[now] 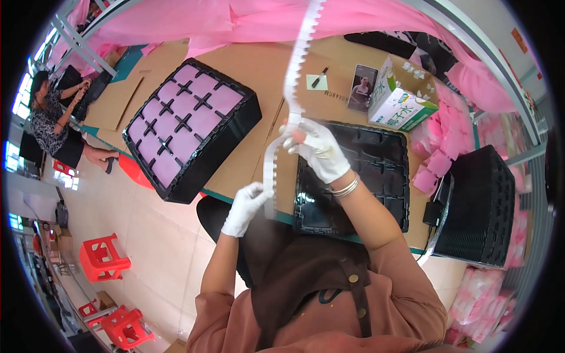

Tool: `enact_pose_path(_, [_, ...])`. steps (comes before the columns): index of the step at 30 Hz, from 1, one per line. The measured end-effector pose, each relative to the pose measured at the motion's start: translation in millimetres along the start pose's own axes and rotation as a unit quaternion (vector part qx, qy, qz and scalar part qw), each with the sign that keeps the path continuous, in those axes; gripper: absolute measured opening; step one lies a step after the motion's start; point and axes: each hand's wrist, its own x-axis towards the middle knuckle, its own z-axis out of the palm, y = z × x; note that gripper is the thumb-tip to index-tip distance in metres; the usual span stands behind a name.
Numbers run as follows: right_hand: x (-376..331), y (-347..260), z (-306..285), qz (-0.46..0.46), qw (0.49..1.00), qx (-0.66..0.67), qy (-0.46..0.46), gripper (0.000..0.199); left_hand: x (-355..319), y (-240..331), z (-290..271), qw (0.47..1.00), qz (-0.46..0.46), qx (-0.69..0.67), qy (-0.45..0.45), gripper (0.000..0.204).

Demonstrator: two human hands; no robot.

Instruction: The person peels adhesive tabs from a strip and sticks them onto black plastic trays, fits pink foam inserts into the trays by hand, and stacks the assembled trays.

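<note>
1. Head view, hands first: both are in white gloves. The right hand [316, 148] is up over the table edge with its fingers [292, 127] pinched together on a long white notched strip [296, 65], gripping it about midway along the part that shows.
2. The left hand [245, 207] sits lower and nearer the body, fingers curled shut around the lower end of the same strip.
3. The strip's long axis runs roughly up and down the picture – the upper part goes from the right hand up toward the pink sheeting [247, 20] at the top, leaning a bit right, and the lower part drops from the right hand down to the left hand. It has a slight kink where the right hand pinches it.
4. Around it: an empty black tray [385, 176] lies on the brown table [253, 76] right under the right hand, and a stack of black trays with pink inserts [191, 126] sits off to the left.
5. Farther back – a phone [362, 88] and a green and white carton [399, 97] side by side.
</note>
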Motion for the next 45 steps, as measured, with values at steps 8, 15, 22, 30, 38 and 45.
enact_pose_path(8, [-63,64,-23,0.210,0.959,-0.192,-0.010,0.052,15,57,25,0.946,0.034,-0.302,0.110,0.024])
enact_pose_path(15, [-83,82,-16,0.235,0.955,-0.179,0.015,0.047,17,51,35,0.919,0.059,-0.352,0.164,0.024])
enact_pose_path(22, [-93,86,-15,0.254,0.964,0.048,0.062,0.028,15,57,33,0.885,0.046,-0.455,0.090,0.032])
enact_pose_path(30, [-97,83,-27,0.193,0.972,-0.082,0.110,0.027,-4,29,49,0.979,-0.024,-0.184,0.088,0.023])
enact_pose_path(38, [-97,80,-23,0.142,0.964,-0.188,0.124,0.021,-5,28,57,0.972,-0.007,-0.212,0.101,0.017])
enact_pose_path(45, [-105,79,-9,-0.157,0.861,-0.479,0.064,0.010,6,8,45,0.924,-0.082,-0.350,0.129,0.018])
